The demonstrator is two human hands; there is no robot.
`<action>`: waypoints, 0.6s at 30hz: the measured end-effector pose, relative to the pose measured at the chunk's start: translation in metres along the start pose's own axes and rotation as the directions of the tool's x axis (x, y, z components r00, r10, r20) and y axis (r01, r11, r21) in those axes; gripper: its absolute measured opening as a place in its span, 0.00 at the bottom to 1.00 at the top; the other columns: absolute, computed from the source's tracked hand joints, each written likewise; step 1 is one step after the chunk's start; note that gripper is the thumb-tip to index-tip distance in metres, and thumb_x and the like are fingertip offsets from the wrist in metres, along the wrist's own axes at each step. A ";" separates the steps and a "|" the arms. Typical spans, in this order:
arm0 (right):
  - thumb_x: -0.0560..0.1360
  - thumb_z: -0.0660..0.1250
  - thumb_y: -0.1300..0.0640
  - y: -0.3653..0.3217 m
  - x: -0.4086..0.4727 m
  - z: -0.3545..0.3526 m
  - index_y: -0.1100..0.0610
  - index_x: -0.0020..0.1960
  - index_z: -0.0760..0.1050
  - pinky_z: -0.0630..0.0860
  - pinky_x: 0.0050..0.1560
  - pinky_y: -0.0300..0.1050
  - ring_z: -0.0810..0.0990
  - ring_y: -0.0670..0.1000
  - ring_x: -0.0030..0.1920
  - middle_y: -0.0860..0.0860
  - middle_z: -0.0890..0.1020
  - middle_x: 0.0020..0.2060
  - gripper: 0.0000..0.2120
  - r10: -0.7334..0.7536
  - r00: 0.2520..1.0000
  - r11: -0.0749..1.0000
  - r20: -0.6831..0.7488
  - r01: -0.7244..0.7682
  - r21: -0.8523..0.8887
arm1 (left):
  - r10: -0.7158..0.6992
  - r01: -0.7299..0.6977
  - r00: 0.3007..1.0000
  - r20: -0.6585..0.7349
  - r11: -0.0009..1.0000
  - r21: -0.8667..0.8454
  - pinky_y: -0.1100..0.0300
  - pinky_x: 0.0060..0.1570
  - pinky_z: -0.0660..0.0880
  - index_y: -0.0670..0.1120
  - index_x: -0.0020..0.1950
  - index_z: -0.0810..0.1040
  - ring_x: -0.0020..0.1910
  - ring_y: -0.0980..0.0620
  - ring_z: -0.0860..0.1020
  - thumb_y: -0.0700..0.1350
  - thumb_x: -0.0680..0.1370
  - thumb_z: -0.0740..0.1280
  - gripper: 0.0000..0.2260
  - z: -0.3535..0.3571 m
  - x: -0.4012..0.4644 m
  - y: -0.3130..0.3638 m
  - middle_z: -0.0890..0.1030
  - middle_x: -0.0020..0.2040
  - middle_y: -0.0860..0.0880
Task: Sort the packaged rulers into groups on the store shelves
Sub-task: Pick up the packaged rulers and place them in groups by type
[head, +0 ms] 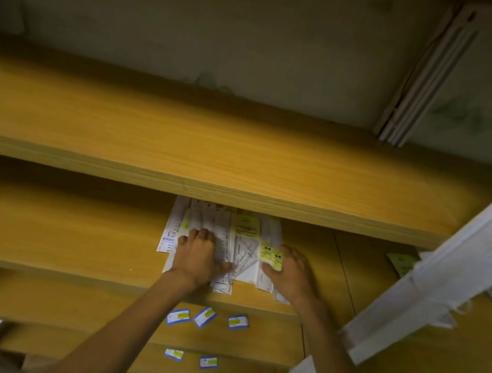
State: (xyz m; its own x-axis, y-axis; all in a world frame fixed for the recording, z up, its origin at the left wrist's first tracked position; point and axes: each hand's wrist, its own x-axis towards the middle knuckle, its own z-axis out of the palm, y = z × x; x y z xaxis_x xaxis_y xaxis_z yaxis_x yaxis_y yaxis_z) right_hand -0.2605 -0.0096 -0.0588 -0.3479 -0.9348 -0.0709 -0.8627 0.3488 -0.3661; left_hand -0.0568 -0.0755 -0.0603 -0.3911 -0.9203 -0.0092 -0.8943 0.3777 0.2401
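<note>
Head view, sole view.

Item 1: pile of packaged rulers (231,242), loosely fanned, on the middle shelf (54,230), centre of frame. Long axes run from the shelf's front edge toward the back, far ends passing out of sight under the upper shelf (213,142). A yellow-labelled pack (272,255) lies at the right of the pile; a packaged set square appears to sit mid-pile, though the detail is blurred.

Item 2: left hand (199,256), palm down on the left half of the pile, fingers (203,234) spread and roughly straight, pressing the packs flat rather than gripping any.

Item 3: right hand (292,274), at the right edge of the pile, thumb touching the yellow-labelled pack; the other fingers lie loosely extended on or beside the packs. Whether any pack is pinched cannot be told.

Relation governing the next move: the pile lies directly beneath and between both hands, the packs pointing away from the person, so each could be drawn out lengthwise toward the shelf front. The hands are about equally near.

Item 4: small blue-edged price tags (204,317) on the lower shelf fronts, lower centre.

Item 5: white shelf upright (450,273), right of frame.
</note>
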 end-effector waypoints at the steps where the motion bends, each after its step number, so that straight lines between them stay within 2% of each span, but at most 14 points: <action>1: 0.74 0.64 0.41 0.002 -0.001 0.000 0.54 0.73 0.62 0.64 0.69 0.49 0.62 0.55 0.71 0.53 0.66 0.71 0.32 0.007 1.000 1.000 0.002 -0.007 0.006 | -0.011 0.011 1.000 -0.005 1.000 0.003 0.48 0.64 0.65 0.44 0.67 0.71 0.68 0.44 0.65 0.69 0.71 0.63 0.36 0.001 -0.001 0.001 0.70 0.68 0.44; 7: 0.74 0.65 0.42 0.022 -0.005 -0.007 0.56 0.73 0.61 0.63 0.70 0.49 0.61 0.56 0.72 0.55 0.65 0.72 0.34 0.065 0.998 0.998 -0.018 -0.064 0.016 | -0.101 0.099 0.994 -0.030 0.993 -0.056 0.48 0.62 0.67 0.45 0.62 0.75 0.65 0.44 0.68 0.65 0.71 0.66 0.29 -0.001 -0.006 0.001 0.73 0.64 0.45; 13: 0.70 0.72 0.49 0.029 -0.001 -0.005 0.60 0.65 0.70 0.69 0.62 0.46 0.68 0.58 0.66 0.58 0.71 0.64 0.28 0.115 0.993 0.980 0.018 -0.117 0.160 | -0.207 0.202 0.977 -0.041 0.974 -0.098 0.48 0.56 0.70 0.45 0.53 0.77 0.59 0.42 0.72 0.59 0.70 0.71 0.21 -0.007 -0.009 0.009 0.78 0.54 0.44; 16: 0.68 0.75 0.51 0.032 0.001 -0.005 0.60 0.62 0.72 0.74 0.58 0.48 0.73 0.58 0.62 0.57 0.75 0.60 0.26 0.141 0.990 0.961 0.029 -0.143 0.237 | -0.233 0.216 0.972 -0.024 0.931 -0.294 0.51 0.47 0.74 0.45 0.52 0.76 0.52 0.41 0.79 0.52 0.70 0.74 0.17 -0.009 -0.009 0.009 0.81 0.50 0.43; 18: 0.67 0.76 0.51 0.034 0.001 -0.006 0.58 0.60 0.73 0.77 0.54 0.48 0.77 0.57 0.57 0.55 0.78 0.57 0.25 0.165 0.985 0.947 0.041 -0.170 0.272 | -0.260 0.230 0.966 -0.012 0.877 -0.421 0.54 0.44 0.76 0.46 0.52 0.77 0.49 0.43 0.81 0.48 0.69 0.76 0.16 -0.013 -0.009 0.006 0.83 0.50 0.45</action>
State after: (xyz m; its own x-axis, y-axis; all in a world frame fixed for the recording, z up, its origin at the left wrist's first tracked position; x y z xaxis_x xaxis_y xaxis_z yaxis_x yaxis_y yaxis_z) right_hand -0.2922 0.0013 -0.0662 -0.4702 -0.8664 -0.1684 -0.6579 0.4712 -0.5875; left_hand -0.0562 -0.0661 -0.0460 -0.1428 -0.9880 -0.0591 -0.7833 0.0763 0.6169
